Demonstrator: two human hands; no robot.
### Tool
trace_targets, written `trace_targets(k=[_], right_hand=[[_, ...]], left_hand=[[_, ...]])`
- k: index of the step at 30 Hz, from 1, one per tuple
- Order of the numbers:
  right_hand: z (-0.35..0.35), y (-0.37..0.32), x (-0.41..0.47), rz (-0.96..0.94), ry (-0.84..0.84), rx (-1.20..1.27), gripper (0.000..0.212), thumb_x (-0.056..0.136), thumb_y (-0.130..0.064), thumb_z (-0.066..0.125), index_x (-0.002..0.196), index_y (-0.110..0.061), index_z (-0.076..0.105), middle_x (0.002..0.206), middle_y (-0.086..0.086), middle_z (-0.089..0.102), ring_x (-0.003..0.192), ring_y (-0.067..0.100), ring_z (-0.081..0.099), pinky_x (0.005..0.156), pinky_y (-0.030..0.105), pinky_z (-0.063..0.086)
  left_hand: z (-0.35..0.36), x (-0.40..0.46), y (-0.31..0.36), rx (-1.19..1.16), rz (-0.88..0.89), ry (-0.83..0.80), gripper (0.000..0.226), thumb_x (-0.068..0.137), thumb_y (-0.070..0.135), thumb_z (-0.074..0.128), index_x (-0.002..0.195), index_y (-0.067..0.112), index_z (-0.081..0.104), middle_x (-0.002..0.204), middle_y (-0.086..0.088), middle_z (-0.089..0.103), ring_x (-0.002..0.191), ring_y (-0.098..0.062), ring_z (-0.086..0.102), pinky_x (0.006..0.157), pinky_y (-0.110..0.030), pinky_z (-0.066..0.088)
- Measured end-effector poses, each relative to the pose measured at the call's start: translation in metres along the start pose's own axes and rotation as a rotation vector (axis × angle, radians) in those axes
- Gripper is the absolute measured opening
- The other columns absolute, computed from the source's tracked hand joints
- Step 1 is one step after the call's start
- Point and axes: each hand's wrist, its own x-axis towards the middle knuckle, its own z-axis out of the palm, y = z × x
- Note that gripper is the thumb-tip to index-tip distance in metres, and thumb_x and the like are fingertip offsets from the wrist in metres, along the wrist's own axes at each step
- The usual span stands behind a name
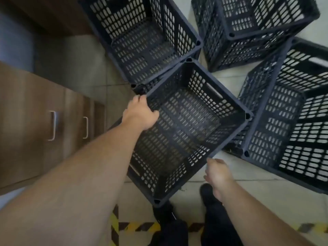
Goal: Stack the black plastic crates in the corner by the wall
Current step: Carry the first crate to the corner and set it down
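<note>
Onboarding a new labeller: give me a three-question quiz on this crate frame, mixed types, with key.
1. True or false: the left hand grips the rim of the nearest crate.
2. How many black crate openings are in view? A) two B) four C) six
3. Fill in: the right hand is at the crate's near ____, below its rim.

Key: 1 true; 2 B; 3 side. Whether the right hand is touching the crate is unclear, as it is blurred.
</note>
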Motion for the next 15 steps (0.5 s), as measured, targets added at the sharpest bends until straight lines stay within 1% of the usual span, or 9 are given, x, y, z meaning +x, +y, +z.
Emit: trace_targets(k=[2,4,6,8,10,13,15], right_hand=[[0.003,-0.001,0.007,-0.014,0.013,-0.017,0.043,0.097,-0.034,0.051,0.135,-0.013,0.055,0.101,0.004,0.060,0.093,0.025,0.057,0.107,0.053,0.049],[0.005,-0.003,0.010,-0.004,0.007,0.033,0.034,0.100,-0.028,0.051,0.131,-0.015,0.055,0.102,0.005,0.065,0.096,0.025,0.061,0.107,0.056,0.049],[0.008,-0.003,0.013,0.015,0.006,0.081,0.026,0.102,-0.023,0.049,0.125,-0.013,0.057,0.103,0.006,0.069,0.095,0.026,0.063,0.107,0.059,0.048],[0.010,-0.004,0.014,0.023,0.004,0.102,0.024,0.102,-0.022,0.050,0.123,-0.013,0.058,0.111,0.007,0.072,0.103,0.029,0.068,0.103,0.055,0.053],[0.011,-0.003,0.015,0.022,0.007,0.098,0.028,0.100,-0.023,0.052,0.125,-0.013,0.060,0.114,0.010,0.074,0.106,0.031,0.069,0.099,0.049,0.055],[0.005,-0.001,0.013,0.049,0.010,0.095,0.029,0.098,-0.025,0.056,0.122,-0.010,0.064,0.108,0.011,0.076,0.100,0.030,0.071,0.095,0.045,0.056],[-0.004,-0.001,0.004,0.069,0.004,0.064,0.024,0.101,-0.024,0.055,0.117,-0.010,0.065,0.107,0.010,0.076,0.096,0.027,0.069,0.089,0.042,0.054]], left_hand=[[0.003,0.017,0.003,0.018,-0.037,-0.007,0.089,0.098,0.058,0.049,0.169,0.022,0.009,0.177,-0.002,0.010,0.159,-0.030,0.019,0.124,-0.047,0.030],[0.003,0.031,0.005,0.032,-0.088,-0.075,0.092,0.098,0.060,0.049,0.169,0.021,0.005,0.176,-0.002,0.012,0.158,-0.031,0.024,0.123,-0.047,0.032],[0.006,0.042,0.007,0.015,-0.103,-0.121,0.094,0.098,0.061,0.051,0.169,0.020,0.005,0.175,-0.006,0.016,0.154,-0.034,0.030,0.121,-0.047,0.035],[0.009,0.047,0.005,-0.025,-0.096,-0.113,0.094,0.096,0.059,0.055,0.169,0.019,0.011,0.171,-0.010,0.024,0.150,-0.037,0.035,0.119,-0.049,0.038],[0.007,0.048,0.003,-0.070,-0.097,-0.093,0.090,0.094,0.057,0.056,0.166,0.018,0.020,0.166,-0.013,0.031,0.145,-0.039,0.039,0.117,-0.050,0.040],[0.007,0.035,-0.008,-0.148,-0.108,-0.085,0.089,0.091,0.058,0.056,0.164,0.016,0.029,0.161,-0.014,0.037,0.141,-0.038,0.044,0.116,-0.048,0.042],[0.007,0.019,-0.021,-0.206,-0.139,-0.107,0.089,0.087,0.061,0.057,0.161,0.015,0.038,0.155,-0.014,0.047,0.134,-0.037,0.052,0.110,-0.044,0.047]])
